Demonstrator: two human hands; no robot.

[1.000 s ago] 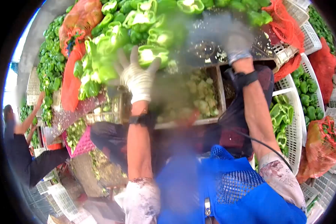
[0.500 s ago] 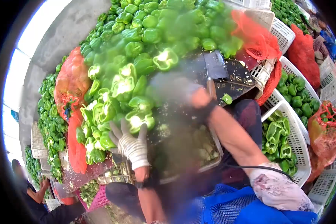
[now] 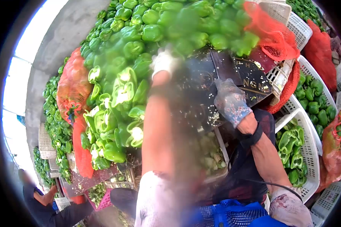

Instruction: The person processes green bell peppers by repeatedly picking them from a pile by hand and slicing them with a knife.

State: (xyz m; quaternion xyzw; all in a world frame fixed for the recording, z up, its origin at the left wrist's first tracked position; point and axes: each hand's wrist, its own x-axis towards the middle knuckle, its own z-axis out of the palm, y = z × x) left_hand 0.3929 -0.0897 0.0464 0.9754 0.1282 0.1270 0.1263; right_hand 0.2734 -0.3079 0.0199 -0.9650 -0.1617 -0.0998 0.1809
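Note:
My left hand, in a white glove, reaches forward to the near edge of a heap of whole green bell peppers. A blurred patch over the view hides its fingers, so its grip does not show. Wrapped round the handle end of a cleaver is my right hand, in a flower-patterned glove. The dark blade lies on a black board strewn with pale seeds. Cut-open pepper halves lie left of my left forearm.
At right, a white crate holds cut peppers, with whole peppers in the crate behind it. Red mesh bags flank the heap. Below the board sits a tub of pepper scraps. Another person sits at lower left.
My left hand has moved from the cut peppers up to the heap of whole ones. My right hand, blurred over the board before, has come right onto the cleaver's handle.

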